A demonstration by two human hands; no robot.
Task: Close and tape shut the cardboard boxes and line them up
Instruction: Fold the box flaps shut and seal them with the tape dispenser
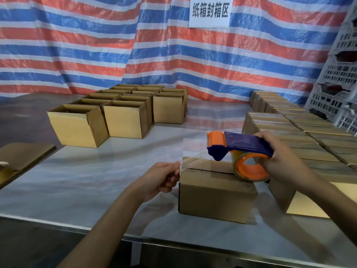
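A closed cardboard box point(216, 198) sits near the table's front edge, its top flaps meeting in a seam. My right hand point(278, 153) grips the handle of a blue and orange tape dispenser point(241, 151), held just above the box top. A strip of clear tape point(191, 157) runs from the dispenser's front to my left hand point(164, 178), which pinches the tape's free end beside the box's left top edge.
Several open boxes point(123, 111) stand in rows at the back left. Taped boxes point(301, 136) are lined up along the right. Flat cardboard point(23, 153) lies at the left edge. Grey plastic crates point(340, 78) are stacked at the far right. A striped tarp hangs behind.
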